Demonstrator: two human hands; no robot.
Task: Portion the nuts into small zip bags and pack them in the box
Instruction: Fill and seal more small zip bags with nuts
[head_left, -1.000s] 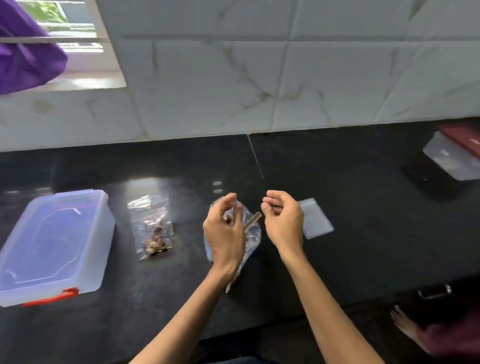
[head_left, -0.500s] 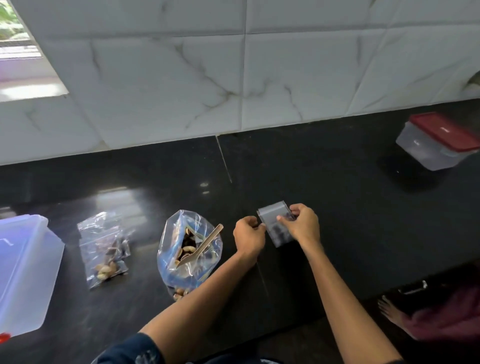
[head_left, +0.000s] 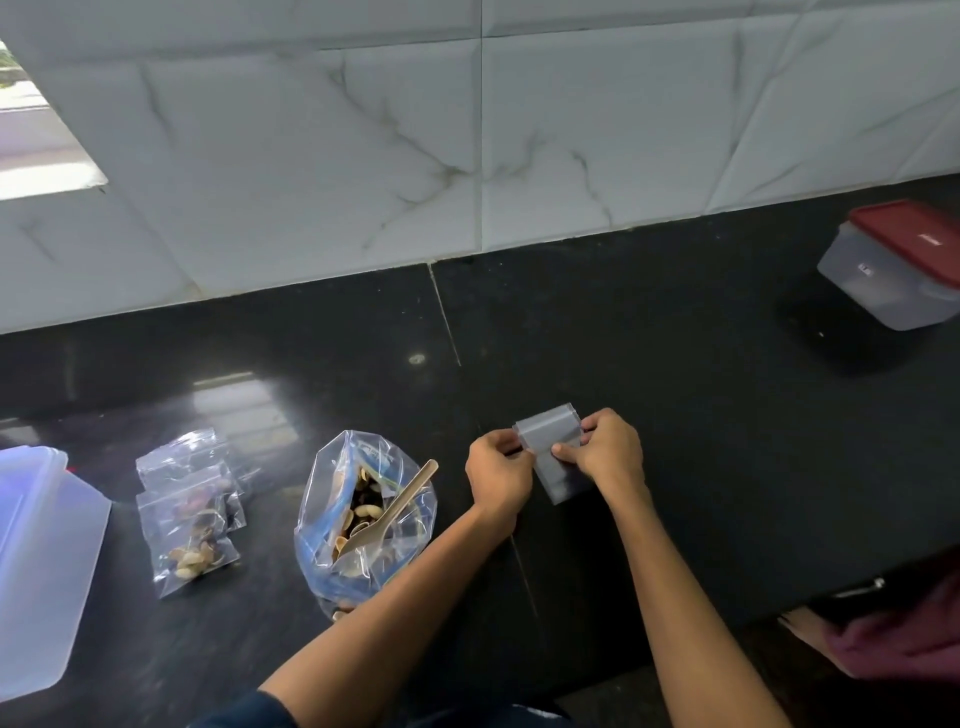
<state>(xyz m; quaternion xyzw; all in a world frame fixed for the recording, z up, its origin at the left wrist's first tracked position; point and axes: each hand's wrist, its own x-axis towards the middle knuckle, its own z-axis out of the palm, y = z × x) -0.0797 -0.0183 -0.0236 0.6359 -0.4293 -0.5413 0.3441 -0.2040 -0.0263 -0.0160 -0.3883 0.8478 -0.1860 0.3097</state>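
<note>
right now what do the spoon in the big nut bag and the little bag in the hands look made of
Spoon: looks like pale matte wood, no shine, though bamboo or fibre is possible. Small bag pinched by left hand and right hand: thin frosted plastic, translucent against the dark counter.

2 filled bags (head_left: 189, 519), 1 empty bag (head_left: 551, 448), 1 big nut bag (head_left: 363, 519) w/ 1 spoon (head_left: 395, 512), 2 boxes (head_left: 36, 561), 2 hands (head_left: 496, 475).
</note>
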